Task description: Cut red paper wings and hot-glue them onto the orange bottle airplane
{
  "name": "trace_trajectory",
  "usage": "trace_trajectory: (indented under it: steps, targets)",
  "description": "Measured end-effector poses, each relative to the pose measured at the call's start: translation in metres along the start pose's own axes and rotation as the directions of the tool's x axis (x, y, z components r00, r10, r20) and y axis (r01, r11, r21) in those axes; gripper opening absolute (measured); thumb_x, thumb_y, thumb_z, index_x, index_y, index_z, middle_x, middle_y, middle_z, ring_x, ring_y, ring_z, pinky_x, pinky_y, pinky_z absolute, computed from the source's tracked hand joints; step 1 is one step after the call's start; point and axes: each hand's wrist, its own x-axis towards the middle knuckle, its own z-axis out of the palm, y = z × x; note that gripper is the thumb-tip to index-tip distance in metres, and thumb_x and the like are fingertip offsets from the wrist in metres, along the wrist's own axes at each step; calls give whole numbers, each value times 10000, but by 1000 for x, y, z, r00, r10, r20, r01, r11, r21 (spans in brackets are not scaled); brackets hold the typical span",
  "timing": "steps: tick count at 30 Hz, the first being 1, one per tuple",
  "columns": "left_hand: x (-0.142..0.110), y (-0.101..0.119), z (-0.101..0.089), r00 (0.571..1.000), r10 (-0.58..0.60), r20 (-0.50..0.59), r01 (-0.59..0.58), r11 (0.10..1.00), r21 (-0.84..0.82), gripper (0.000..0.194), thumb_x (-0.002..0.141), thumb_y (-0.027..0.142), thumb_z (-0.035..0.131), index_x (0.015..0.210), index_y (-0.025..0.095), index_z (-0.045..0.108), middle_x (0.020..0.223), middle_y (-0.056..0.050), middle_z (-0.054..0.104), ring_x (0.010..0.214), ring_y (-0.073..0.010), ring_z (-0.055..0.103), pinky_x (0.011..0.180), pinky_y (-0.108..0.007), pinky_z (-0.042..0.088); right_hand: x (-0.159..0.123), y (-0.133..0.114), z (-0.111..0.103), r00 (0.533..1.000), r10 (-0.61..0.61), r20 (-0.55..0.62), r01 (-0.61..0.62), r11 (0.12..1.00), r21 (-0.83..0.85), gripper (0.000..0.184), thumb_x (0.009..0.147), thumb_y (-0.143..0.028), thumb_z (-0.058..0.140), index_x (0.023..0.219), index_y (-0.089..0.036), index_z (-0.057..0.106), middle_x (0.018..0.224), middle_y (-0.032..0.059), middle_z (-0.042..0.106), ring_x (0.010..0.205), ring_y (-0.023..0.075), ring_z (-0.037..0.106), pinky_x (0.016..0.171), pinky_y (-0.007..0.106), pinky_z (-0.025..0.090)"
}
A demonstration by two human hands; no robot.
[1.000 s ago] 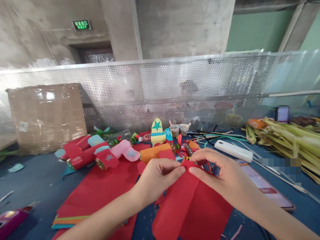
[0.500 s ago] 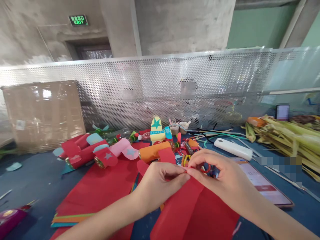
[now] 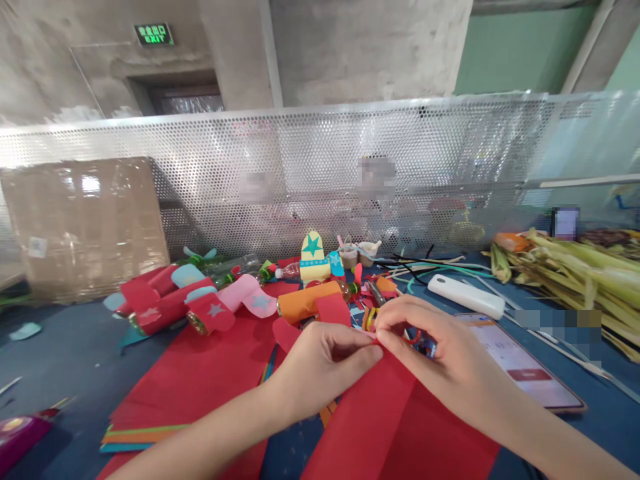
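Red sheet was pinched at its top edge between both hands; left hand gripped that edge with thumb and fingers; right hand gripped the same edge, fingertips just beside the left's; below the hands the sheet widened, a slanting fold line down it, and its lower edge ran out of view.

Edges and room: a narrow strip of blue tabletop showed below the left hand, between the held sheet and the paper stack; wider tabletop lay beyond the stack, farther left of that hand; right of the right hand, the phone lay near the forearm; past the fingertips, small craft pieces crowded close; perforated panel stood behind them.

Counts: one phone; one white device, beyond the right hand; two small cups, ahead of both hands; one orange roll, ahead of the left; one cardboard piece, far left of it.
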Motion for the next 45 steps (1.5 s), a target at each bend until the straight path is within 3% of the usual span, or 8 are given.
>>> trace_trajectory:
  steps: [4,11,15,22,33,37,40,45]
  targets:
    - [2,0,-3,998,-46,32,47,998,-39,363,865,384,516,614,135,595,566,46,411,536,-79,317,506,-209,301,2,4,0,999,38,-3,-38,999,-15,121,909,-210,494,830,-222,585,849,13,637,782,144,616,706,268,503]
    - [1,-3,-1,999,-32,-16,33,997,74,339,873,348,484,624,142,583,574,45,384,548,-88,306,509,-227,276,2,5,0,987,133,95,-132,991,-19,98,869,-197,512,805,-220,583,853,16,656,791,158,627,708,276,509]
    - [5,-6,-2,999,-48,-11,49,996,80,368,879,363,488,589,144,543,564,52,372,541,-82,299,499,-219,266,1,7,0,992,112,61,-110,993,-34,113,891,-191,482,804,-216,550,850,13,630,766,147,609,703,279,495]
    - [12,-14,-10,995,-100,29,101,994,-45,348,840,444,571,719,135,676,634,4,587,568,-99,461,549,-225,374,4,15,-5,995,101,-3,-100,990,-98,121,923,-261,464,848,-225,552,868,17,638,798,166,611,710,307,494]
    - [19,-24,-15,995,-101,28,101,995,-4,326,851,404,564,713,139,695,673,-9,650,593,-110,521,582,-236,408,15,32,-34,966,205,-159,-226,965,-133,228,866,-432,509,849,-217,582,816,51,661,706,196,620,622,318,481]
    - [20,-25,-18,998,-55,14,53,996,76,328,861,386,542,713,130,683,674,-16,639,601,-109,519,581,-232,418,17,39,-46,940,257,-224,-288,950,-121,248,833,-455,538,848,-216,601,700,30,652,605,177,588,550,296,444]
    - [19,-24,-21,999,-17,-35,25,973,228,316,873,369,513,740,134,675,688,-20,626,613,-114,530,577,-226,431,19,45,-48,927,281,-247,-312,945,-96,253,834,-463,537,850,-218,600,666,22,644,575,172,579,506,283,417]
    - [20,-21,-27,997,21,-77,14,903,430,315,880,341,480,720,137,656,675,-10,585,594,-107,512,549,-206,417,23,50,-46,924,296,-242,-319,946,-61,245,837,-432,510,806,-215,621,780,46,695,691,208,638,594,311,460]
